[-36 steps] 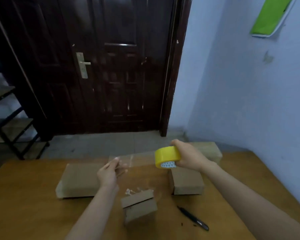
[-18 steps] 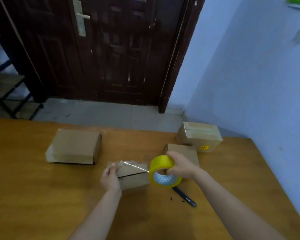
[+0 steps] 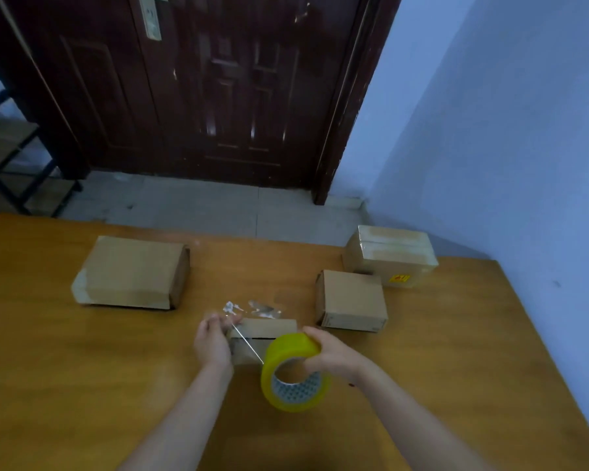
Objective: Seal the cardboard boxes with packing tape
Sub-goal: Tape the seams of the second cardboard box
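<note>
Lowered since earlier, the right hand (image 3: 334, 351) grips the tape roll (image 3: 295, 375); the left hand (image 3: 213, 341) pinches the tape end (image 3: 233, 326) over the small box (image 3: 266, 329) between them.

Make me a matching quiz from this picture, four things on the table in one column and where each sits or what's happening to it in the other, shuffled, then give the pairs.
Things:
1. tape roll
2. small box
3. flat box
4. labelled box

Places or states:
A. far right corner of the table, by the blue wall
B. gripped by the right hand
C. lying alone on the left
D. between both hands, next to the left hand

Pairs: 1-B, 2-D, 3-C, 4-A
</note>
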`<action>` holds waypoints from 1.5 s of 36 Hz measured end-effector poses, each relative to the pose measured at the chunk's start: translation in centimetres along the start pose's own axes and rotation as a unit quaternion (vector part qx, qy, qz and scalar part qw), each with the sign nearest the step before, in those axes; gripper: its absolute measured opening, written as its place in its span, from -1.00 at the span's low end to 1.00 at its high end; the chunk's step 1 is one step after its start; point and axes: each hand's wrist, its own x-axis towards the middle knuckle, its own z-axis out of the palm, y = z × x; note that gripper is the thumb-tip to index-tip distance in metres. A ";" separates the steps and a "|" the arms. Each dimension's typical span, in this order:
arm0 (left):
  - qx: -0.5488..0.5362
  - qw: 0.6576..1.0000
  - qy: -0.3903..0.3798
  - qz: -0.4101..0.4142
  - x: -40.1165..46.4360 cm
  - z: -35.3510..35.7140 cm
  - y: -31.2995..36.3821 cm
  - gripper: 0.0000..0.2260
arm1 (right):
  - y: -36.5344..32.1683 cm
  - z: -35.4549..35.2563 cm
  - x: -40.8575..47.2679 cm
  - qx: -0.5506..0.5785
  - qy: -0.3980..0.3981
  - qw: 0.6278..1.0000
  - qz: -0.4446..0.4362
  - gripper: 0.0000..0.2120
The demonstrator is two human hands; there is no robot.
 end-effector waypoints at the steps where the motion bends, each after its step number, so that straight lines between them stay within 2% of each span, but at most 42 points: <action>1: 0.008 1.000 -0.009 0.001 -0.1 -0.1 0.0 -0.78 | 0.2 0.1 0.0 0.004 -0.002 1.000 -0.001 -0.12; 4: 0.027 0.999 -0.031 0.007 -0.3 -0.5 0.5 -0.77 | 0.8 0.4 -0.2 0.007 -0.006 1.000 -0.002 -0.23; 7: 0.033 0.998 -0.049 0.014 -0.4 -1.1 1.0 -0.77 | 1.1 0.2 -0.5 0.004 0.004 1.000 -0.002 -0.25; 10: 0.068 0.995 -0.064 0.034 -0.1 -1.7 1.1 -0.78 | 1.0 -0.2 -1.2 -0.011 0.016 1.000 -0.001 -0.09; 11: 0.083 0.993 -0.069 0.046 -0.2 -1.7 1.3 -0.78 | 0.9 -0.4 -1.6 -0.023 0.023 0.999 -0.001 -0.11; 13: 0.096 0.990 -0.078 0.066 -0.6 -1.7 1.9 -0.80 | 0.7 -0.9 -2.3 -0.038 0.045 0.998 -0.022 -0.30; 15: 0.109 0.986 -0.096 0.087 -1.1 -1.6 2.7 -0.83 | 0.6 -1.6 -3.0 -0.045 0.078 0.995 -0.051 -0.57; 17: 0.125 0.980 -0.115 0.104 -1.4 -1.5 3.3 -0.82 | 0.5 -2.2 -3.6 -0.056 0.108 0.990 -0.067 -0.69; 21: 0.138 0.971 -0.139 0.140 -1.7 -1.4 3.8 -0.86 | 0.2 -3.3 -4.6 -0.123 0.155 0.976 -0.092 -0.61; 24: 0.153 0.964 -0.144 0.161 -2.0 -1.6 3.5 -0.86 | 0.0 -3.5 -4.8 -0.205 0.175 0.957 -0.108 -0.64; 28: 0.187 0.958 -0.126 0.178 -1.6 -2.3 1.8 -0.84 | -0.2 -3.3 -4.6 -0.300 0.176 0.931 -0.111 -0.63; 33: 0.214 0.955 -0.068 0.196 -2.0 -2.6 -0.1 -0.83 | -0.8 -3.2 -4.3 -0.359 0.186 0.910 -0.092 -0.64; 39: 0.179 0.968 -0.008 0.178 -2.8 -2.3 -1.1 -0.84 | -1.0 -2.5 -3.3 -0.376 0.177 0.907 -0.063 -0.51; 45: 0.155 0.973 -0.006 0.169 -3.3 -2.7 -1.2 -0.87 | -0.3 -1.7 -2.7 -0.371 0.175 0.909 -0.066 -0.52; 54: 0.179 0.972 -0.001 0.153 -3.0 -3.1 -2.3 -0.82 | 0.4 -1.6 -2.6 -0.376 0.170 0.908 -0.069 -0.50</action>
